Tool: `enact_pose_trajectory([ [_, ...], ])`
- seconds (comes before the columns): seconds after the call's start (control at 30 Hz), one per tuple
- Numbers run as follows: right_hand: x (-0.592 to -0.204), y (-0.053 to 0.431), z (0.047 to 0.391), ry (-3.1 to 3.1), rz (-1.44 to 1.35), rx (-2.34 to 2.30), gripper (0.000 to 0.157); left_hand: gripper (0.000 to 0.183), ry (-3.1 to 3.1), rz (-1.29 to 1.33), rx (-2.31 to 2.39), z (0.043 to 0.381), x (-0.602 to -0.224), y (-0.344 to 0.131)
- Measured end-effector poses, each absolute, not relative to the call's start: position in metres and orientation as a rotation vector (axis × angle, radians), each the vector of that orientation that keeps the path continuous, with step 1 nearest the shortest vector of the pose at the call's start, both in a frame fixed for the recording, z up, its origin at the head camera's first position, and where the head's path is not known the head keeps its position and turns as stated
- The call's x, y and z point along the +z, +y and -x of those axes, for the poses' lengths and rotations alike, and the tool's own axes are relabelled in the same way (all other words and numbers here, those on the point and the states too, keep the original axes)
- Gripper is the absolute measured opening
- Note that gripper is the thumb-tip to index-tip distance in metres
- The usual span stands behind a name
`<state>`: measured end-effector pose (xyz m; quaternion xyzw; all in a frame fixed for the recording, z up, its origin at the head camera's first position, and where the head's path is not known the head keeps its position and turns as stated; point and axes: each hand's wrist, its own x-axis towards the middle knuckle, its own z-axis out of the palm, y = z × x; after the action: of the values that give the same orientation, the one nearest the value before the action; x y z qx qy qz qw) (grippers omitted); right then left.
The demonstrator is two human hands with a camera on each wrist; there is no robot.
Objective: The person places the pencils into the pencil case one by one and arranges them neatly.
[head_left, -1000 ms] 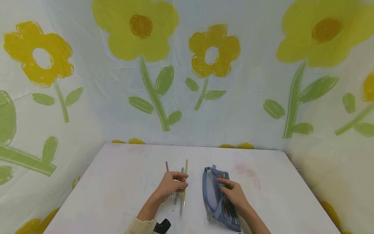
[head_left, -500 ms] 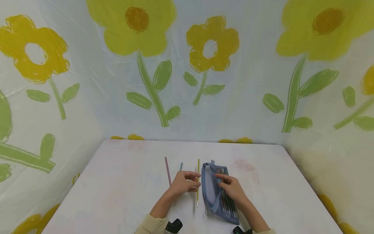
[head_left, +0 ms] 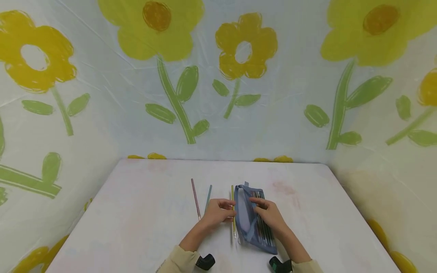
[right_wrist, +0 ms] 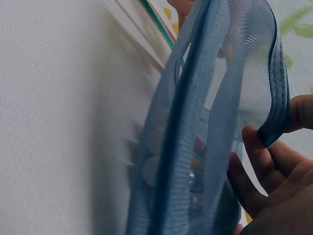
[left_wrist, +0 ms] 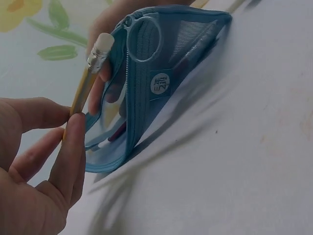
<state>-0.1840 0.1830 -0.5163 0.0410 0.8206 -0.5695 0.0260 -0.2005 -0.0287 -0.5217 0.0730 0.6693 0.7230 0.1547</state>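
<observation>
My left hand [head_left: 218, 212] pinches a yellow pencil [head_left: 234, 228] between thumb and fingers. Its white eraser end [left_wrist: 103, 43] points up in the left wrist view. The pencil stands right at the left edge of a blue mesh pencil case [head_left: 250, 236]. On the other side, my right hand [head_left: 271, 215] pinches the case's zippered edge [right_wrist: 274, 127], spreading the mouth apart. Several pencils [head_left: 264, 231] show inside the case. A ring pull [left_wrist: 145, 39] hangs from the zipper.
A red pencil [head_left: 195, 197] and a blue-green pencil [head_left: 208, 195] lie on the white table [head_left: 136, 220], left of the case. The left hand partly hides the blue-green one. A flower-printed cloth [head_left: 273, 113] surrounds the table at the back and sides.
My left hand has carried the yellow pencil right, away from the other two pencils and up to the case. My right hand keeps its grip on the case. The head view has tipped slightly down.
</observation>
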Motion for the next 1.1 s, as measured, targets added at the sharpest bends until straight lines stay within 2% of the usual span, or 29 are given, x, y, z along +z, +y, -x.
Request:
enact_pose_trajectory([
  [0.43,-0.518,0.176,0.189,2.515,-0.115,-1.761,0.038,0.035,1.778,-0.115,2.038,0.202,-0.524,-0.029],
  [0.73,-0.512,0.185,0.190,2.531,-0.109,-1.736,0.039,0.034,1.751,-0.150,2.072,0.208,-0.519,-0.014],
  [1.1,-0.506,0.182,0.186,2.492,-0.071,-1.771,0.040,0.032,1.763,-0.069,2.072,0.210,-0.520,-0.009],
])
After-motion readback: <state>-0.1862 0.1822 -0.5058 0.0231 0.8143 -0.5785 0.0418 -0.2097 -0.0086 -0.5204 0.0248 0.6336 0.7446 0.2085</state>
